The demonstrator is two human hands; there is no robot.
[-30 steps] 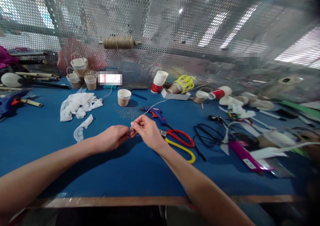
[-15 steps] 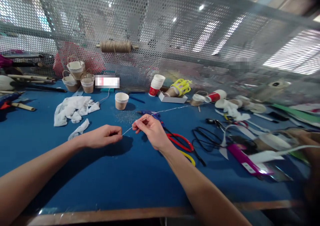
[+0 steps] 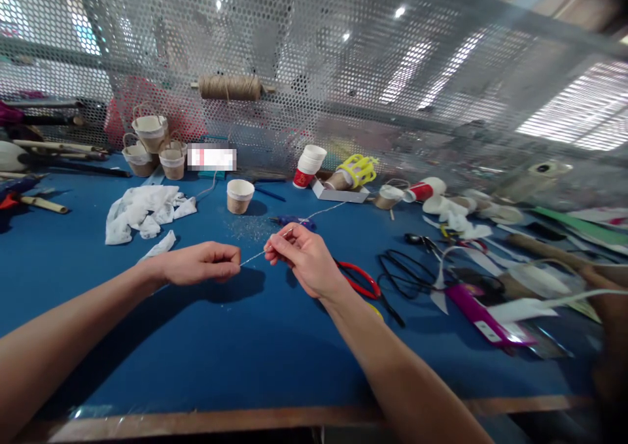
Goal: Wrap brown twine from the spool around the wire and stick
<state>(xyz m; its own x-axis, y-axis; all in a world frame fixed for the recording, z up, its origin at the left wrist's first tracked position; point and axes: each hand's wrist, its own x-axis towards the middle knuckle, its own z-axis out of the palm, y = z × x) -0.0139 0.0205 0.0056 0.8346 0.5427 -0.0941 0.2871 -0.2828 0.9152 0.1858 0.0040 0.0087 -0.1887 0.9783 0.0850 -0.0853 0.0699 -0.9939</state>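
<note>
A thin, whitish twisted string [image 3: 253,257] runs between my two hands above the blue table. My left hand [image 3: 203,263] is closed in a fist on its near end. With thumb and fingers pinched, my right hand [image 3: 305,256] grips the string a short way along, and its free length trails back toward the white tray. Behind my hands stands a small brown paper-wrapped cup [image 3: 239,199] with a white rim. A blue glue gun [image 3: 294,221] lies just beyond my right hand, partly covered by it. Scissors with a red handle [image 3: 362,279] lie partly under my right forearm.
Crumpled white cloth [image 3: 140,212] lies at left, below several handled cups [image 3: 150,133]. A twine spool [image 3: 229,87] hangs on the mesh. Stacked paper cups [image 3: 310,164] stand beside a white tray [image 3: 341,193]. Black cable [image 3: 407,271] and a purple device [image 3: 483,313] lie right, near another person's hand [image 3: 601,287].
My right hand has slid slightly right, away from my left, so more string shows between them. The string's trailing end has drawn in from the right. My left hand has barely moved.
</note>
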